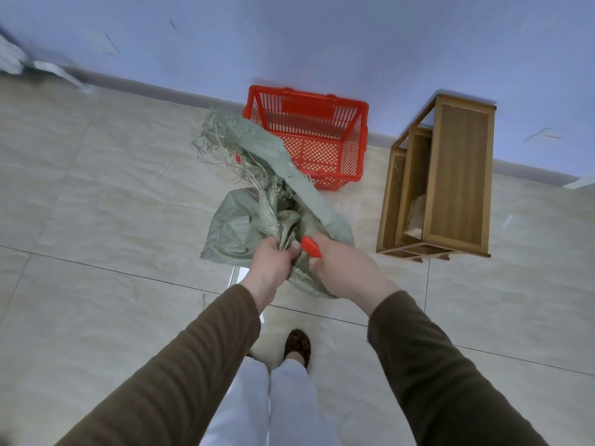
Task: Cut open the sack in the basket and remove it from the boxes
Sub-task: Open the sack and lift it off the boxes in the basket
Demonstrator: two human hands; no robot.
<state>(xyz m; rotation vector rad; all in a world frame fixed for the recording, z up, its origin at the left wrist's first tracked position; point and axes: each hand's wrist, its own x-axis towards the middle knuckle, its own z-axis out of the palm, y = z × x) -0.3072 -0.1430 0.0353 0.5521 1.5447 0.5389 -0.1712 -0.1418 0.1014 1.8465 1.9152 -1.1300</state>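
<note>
The left hand [273, 262] is closed tight on a bunched fold of the green woven sack [277, 207], knuckles up, with cloth gathered in the fist. Just beside it, the right hand [341, 268] is wrapped round more of the same bundle and also keeps a small red cutter [310, 247] pinched against the fabric; whether a blade is out cannot be told. Both hands hold the sack up in front of the person, clear of the floor [96, 220], and the two fists are nearly touching.

Outward from the hands, the sack hangs loose and crumpled, with no bulk inside it. One long edge is ragged, with frayed strands trailing from the top flap [219, 136], which reads as a cut already made. Behind the flap stands the red basket [362, 140] against the wall, and what shows of its inside is bare. To the right, well apart from the basket, wooden boxes [450, 181] stand nested on the floor, free of any covering, with a few loose fibres inside.

Judged from how things lie, the task is nearly complete: the sack looks cut open, it is out of the basket, and the boxes are clear of it. What seems left is to gather the empty sack, put it down somewhere, and stow the cutter safely
</note>
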